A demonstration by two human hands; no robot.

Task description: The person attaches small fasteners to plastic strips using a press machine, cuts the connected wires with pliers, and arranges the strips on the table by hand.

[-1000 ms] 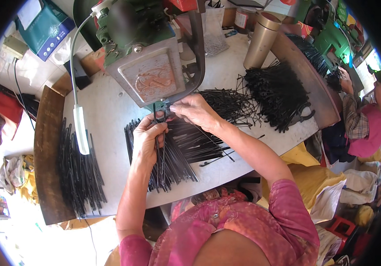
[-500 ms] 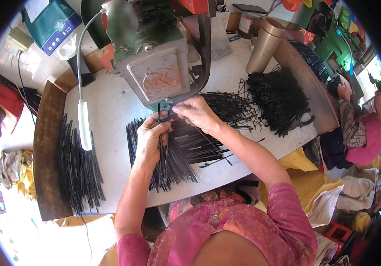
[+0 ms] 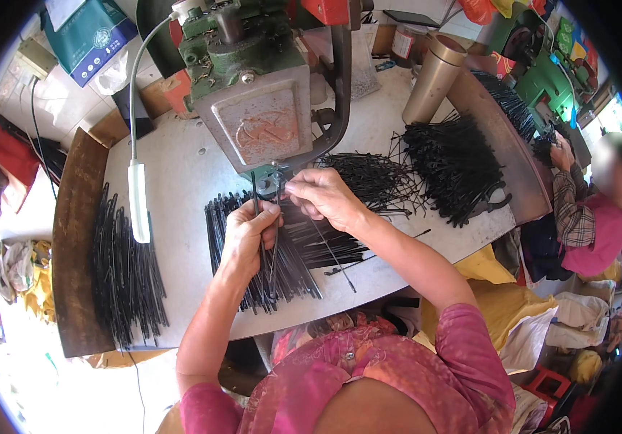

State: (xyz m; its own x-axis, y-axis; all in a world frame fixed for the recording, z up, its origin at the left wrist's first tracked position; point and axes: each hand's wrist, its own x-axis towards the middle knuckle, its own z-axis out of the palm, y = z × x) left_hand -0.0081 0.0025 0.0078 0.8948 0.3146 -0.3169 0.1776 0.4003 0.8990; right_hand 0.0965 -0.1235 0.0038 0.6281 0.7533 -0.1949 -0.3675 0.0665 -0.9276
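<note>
Just under the front of a green and grey bench press (image 3: 253, 119), both my hands work close together. My left hand (image 3: 247, 235) is closed round a slim black strip (image 3: 254, 189) that sticks up past the thumb. Close beside it on the right, my right hand (image 3: 327, 197) pinches a thin dark rod (image 3: 338, 262); its tail slants down toward the table's near edge. The pinched end, near the press's small lower tool (image 3: 276, 170), is too small to make out. Below my hands lies a bundle of black strips (image 3: 289, 278).
More black strips (image 3: 126, 275) lie at the left by a wooden side board (image 3: 79, 253). Piles of black pieces (image 3: 455, 163) sit at the right, near a gold flask (image 3: 434, 79). A white lamp tube (image 3: 138, 202) hangs at left. Another person (image 3: 596, 224) works at far right.
The rod's tail in my right hand has swung left and nearer to me. My right fingers are more curled. My left hand keeps its strip, almost in place.
</note>
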